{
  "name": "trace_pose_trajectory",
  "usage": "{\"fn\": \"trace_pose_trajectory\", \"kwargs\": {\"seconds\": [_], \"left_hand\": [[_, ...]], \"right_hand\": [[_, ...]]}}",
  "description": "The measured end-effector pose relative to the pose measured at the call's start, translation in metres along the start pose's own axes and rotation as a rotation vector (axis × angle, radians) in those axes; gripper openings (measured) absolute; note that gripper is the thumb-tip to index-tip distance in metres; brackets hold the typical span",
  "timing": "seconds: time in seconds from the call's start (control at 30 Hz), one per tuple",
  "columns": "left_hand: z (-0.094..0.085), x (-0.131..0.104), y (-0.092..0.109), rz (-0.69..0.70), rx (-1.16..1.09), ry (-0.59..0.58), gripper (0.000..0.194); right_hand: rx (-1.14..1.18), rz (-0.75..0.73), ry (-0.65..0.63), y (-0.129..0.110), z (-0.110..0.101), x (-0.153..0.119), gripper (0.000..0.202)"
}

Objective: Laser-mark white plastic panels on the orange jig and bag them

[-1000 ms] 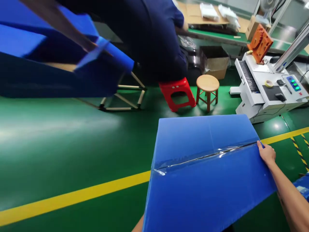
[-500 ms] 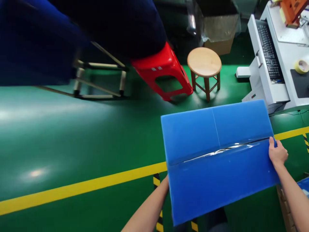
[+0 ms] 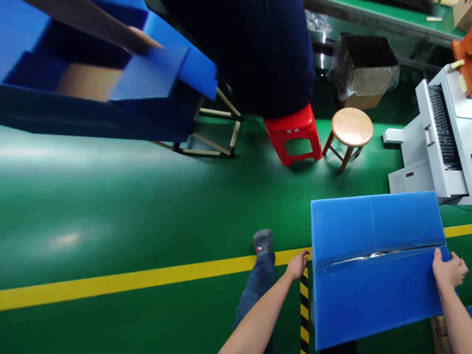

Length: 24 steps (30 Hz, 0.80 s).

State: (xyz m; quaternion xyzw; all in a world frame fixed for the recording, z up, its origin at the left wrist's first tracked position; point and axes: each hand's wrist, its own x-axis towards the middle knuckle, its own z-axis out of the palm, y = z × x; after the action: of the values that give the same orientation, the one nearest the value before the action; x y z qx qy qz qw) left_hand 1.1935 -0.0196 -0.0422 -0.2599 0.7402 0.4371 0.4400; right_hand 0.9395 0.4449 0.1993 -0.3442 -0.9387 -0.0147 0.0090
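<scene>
The flattened blue corrugated-plastic box [image 3: 376,265] is held out in front of the person, low right in the head view, above the green floor [image 3: 110,206] and the yellow floor line [image 3: 129,281]. A strip of clear tape [image 3: 379,254] runs along the seam across its middle, and a fold crease divides its upper half.

The right hand [image 3: 448,269] is clamped on the right edge at the level of the taped seam, fingers wrapped over the rim. The left hand [image 3: 298,264] sits at the left edge near the same seam, fingers loosely curled; it touches the edge, but whether it truly grips cannot be told.

By its look the sheet is light and fairly stiff, though likely to hinge at the seam and crease, so the best hold is probably on both side edges near the seam. Its surface seems smooth and the tape glossy, so a pinch over the rim should be surer than flat palms. It does not look fragile.

Below it, the person's own leg and grey shoe [image 3: 262,242] reach the yellow line. Further off stand a red plastic stool [image 3: 293,135], a round wooden stool [image 3: 352,129] and a white machine with a keyboard [image 3: 431,147]. Upper left, another person in dark blue clothing [image 3: 265,49] handles a large open blue corrugated box [image 3: 92,83].
</scene>
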Motion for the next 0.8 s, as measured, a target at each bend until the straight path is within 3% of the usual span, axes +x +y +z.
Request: {"fn": "trace_pose_trajectory", "kwargs": {"seconds": [0.07,0.1,0.2,0.27,0.3,0.37,0.4,0.47,0.57,0.67,0.8], "left_hand": [[-0.041,-0.015,-0.003,0.047,-0.083,-0.021,0.037],[-0.064,-0.025,-0.004,0.070,-0.133,-0.034,0.039],[-0.139,-0.065,-0.003,0.143,-0.283,-0.085,0.058],[-0.192,-0.096,0.000,0.218,-0.434,-0.095,0.065],[-0.220,-0.111,0.002,0.268,-0.555,-0.083,0.068],[-0.273,-0.140,0.006,0.362,-0.832,-0.031,0.072],[-0.298,-0.153,0.009,0.395,-0.945,-0.001,0.075],[-0.346,-0.175,0.014,0.418,-1.004,0.040,0.078],[-0.406,-0.203,0.028,0.488,-0.785,0.046,0.063],[-0.451,-0.227,0.053,0.630,-0.544,0.009,0.062],[-0.485,-0.248,0.096,0.701,-0.471,-0.160,0.082]], "right_hand": [[0.127,-0.082,0.028,-0.033,-0.026,-0.067,0.074],[0.233,-0.143,-0.026,-0.054,-0.039,-0.111,0.069],[0.600,-0.037,-0.453,-0.132,-0.067,-0.276,0.062],[0.769,0.101,-0.810,-0.194,-0.077,-0.390,0.071],[0.786,0.145,-0.931,-0.226,-0.081,-0.440,0.078],[0.825,0.233,-1.082,-0.290,-0.091,-0.518,0.097],[0.924,0.329,-1.192,-0.321,-0.098,-0.543,0.101],[1.037,0.396,-1.339,-0.375,-0.115,-0.566,0.101],[1.086,0.360,-1.349,-0.431,-0.147,-0.556,0.094],[1.153,0.279,-1.263,-0.456,-0.183,-0.527,0.088],[1.247,0.157,-1.225,-0.471,-0.222,-0.494,0.070]]}}
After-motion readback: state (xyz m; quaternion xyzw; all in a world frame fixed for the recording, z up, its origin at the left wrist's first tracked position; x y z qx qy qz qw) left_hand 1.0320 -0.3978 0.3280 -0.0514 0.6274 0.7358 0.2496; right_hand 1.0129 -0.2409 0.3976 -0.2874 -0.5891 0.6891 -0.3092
